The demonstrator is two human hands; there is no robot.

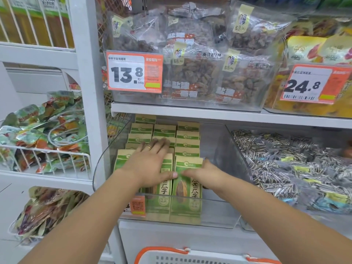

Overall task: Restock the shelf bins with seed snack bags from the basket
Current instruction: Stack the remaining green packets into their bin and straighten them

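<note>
I see both bare hands inside a clear plastic shelf bin (106,159) packed with upright green-and-tan paper seed snack bags (187,138). My left hand (150,164), a gold ring on one finger, lies flat across the bag tops with fingers straight. My right hand (202,171) grips the top of the front right bag (187,184), thumb on its face. A white plastic basket with orange handles (190,257) sits below.
</note>
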